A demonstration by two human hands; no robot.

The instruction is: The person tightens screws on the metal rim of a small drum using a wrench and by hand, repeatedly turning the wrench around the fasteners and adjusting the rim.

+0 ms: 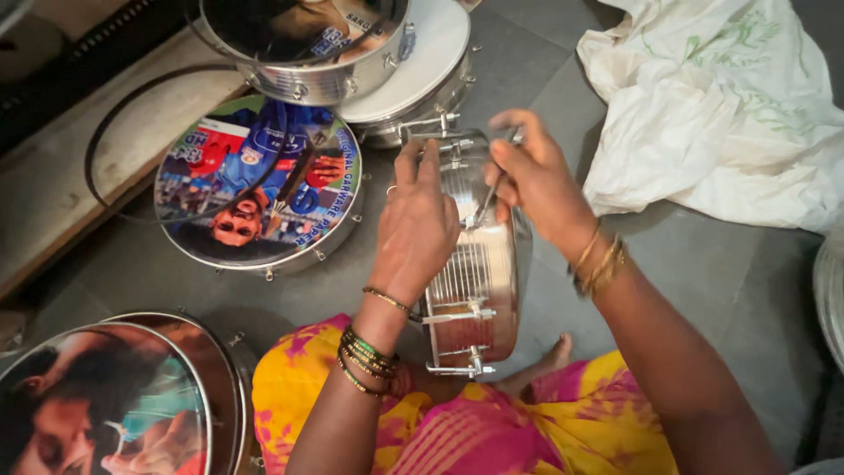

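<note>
Steel rod sits pinched in your right hand fingers, at a tuning lug; your left hand clamps the metal drum shell at its twelve o'clock rim; you seem mid-tightening, and next need a steady turn; the shell stands on edge in your lap, long axis twelve to six; printed drums lie at nine.

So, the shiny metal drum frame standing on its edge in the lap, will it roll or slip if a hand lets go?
The metal drum frame is round and stands on edge, so it would probably roll or tip. Its polished wall looks slippery. It seems stiff, as the left hand steadies it.
</note>
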